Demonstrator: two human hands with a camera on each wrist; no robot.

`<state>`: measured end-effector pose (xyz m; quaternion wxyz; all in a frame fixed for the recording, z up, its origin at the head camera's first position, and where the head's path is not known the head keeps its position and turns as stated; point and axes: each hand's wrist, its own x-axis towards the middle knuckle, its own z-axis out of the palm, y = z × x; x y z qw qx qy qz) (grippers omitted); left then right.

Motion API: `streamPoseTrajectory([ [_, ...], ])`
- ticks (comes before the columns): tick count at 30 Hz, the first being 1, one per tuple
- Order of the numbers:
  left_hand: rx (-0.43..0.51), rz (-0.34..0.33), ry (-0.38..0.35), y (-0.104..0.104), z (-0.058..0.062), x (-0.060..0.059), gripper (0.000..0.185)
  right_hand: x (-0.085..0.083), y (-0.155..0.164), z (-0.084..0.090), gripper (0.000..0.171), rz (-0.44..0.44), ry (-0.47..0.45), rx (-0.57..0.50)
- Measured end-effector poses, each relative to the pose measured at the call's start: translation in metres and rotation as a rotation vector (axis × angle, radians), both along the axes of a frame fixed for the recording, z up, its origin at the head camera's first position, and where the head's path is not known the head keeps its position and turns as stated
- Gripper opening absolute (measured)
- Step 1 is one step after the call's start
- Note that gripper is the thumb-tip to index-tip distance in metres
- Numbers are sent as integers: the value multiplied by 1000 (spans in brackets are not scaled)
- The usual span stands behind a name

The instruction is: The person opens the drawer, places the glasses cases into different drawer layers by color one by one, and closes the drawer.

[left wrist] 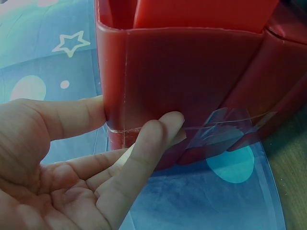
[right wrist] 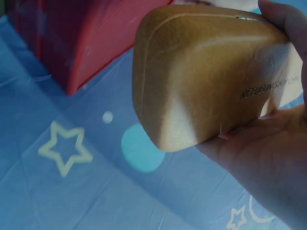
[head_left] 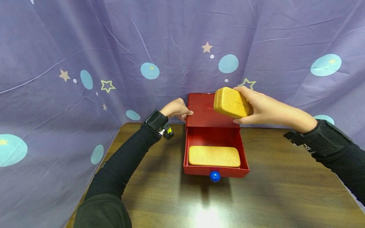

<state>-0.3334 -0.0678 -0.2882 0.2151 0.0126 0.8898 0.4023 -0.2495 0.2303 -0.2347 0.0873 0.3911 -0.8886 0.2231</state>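
Observation:
My right hand [head_left: 266, 106] grips a yellow leather-look case [head_left: 230, 102] above the right part of a red drawer box [head_left: 199, 109]. Rounded corners and dark stamped lettering show on this case [right wrist: 206, 81] in the right wrist view. The box's drawer [head_left: 212, 134] is pulled out toward me, with a blue ball knob [head_left: 214, 176] on its front. Inside, against the drawer front, lies a second yellow case [head_left: 214, 156]. My left hand [head_left: 177, 108] holds the box at its left edge, thumb on one face and fingertips [left wrist: 171, 122] against the side wall.
The box stands on a brown wooden table [head_left: 154, 190] near its back edge. Behind hangs a purple curtain [head_left: 182, 38] with stars and blue ovals. Clear tape [left wrist: 225, 127] crosses the box's side. A bright reflection lies on the table in front of the drawer.

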Motion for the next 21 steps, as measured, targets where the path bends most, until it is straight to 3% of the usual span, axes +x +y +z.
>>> streamPoseTrajectory([
  [10, -1, -6, 1, 0, 1, 2, 18, 14, -29, -6, 82, 170, -62, -56],
  [21, -80, -34, 17, 0, 1, -1, 26, 22, -51, -28, 77, 279, -73, 14],
])
